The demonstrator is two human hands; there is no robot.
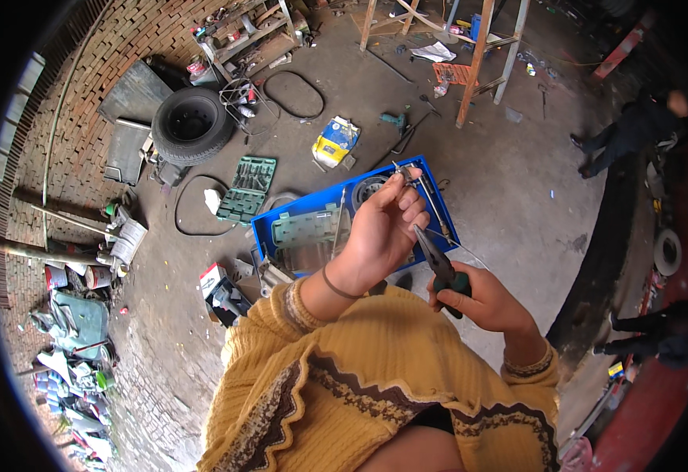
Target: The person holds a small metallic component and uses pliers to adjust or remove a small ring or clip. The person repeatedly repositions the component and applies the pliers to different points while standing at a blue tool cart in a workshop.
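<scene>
My left hand (381, 224) is raised over the blue tray (324, 193), its fingers closed round a small metal fitting (404, 171) that sticks out past the thumb. What the fitting is, I cannot make out. Long-nose pliers (435, 256) with dark green and black handles are gripped in my right hand (482, 297), their jaws pointing up toward the left hand's fingers. A thin pale wire or cable (470, 249) curves out beside the pliers; where it begins is hidden. Beneath the hands, the tray holds a greenish plastic case (305, 228) and a long metal rod (436, 206).
Beyond the tray lie an open green socket case (248, 189), a yellow-and-blue bag (336, 143) and a green power drill (393, 120). A tyre (193, 126) rests by the brick wall. Wooden ladder legs (474, 71) stand ahead; two people in dark clothes are at the right.
</scene>
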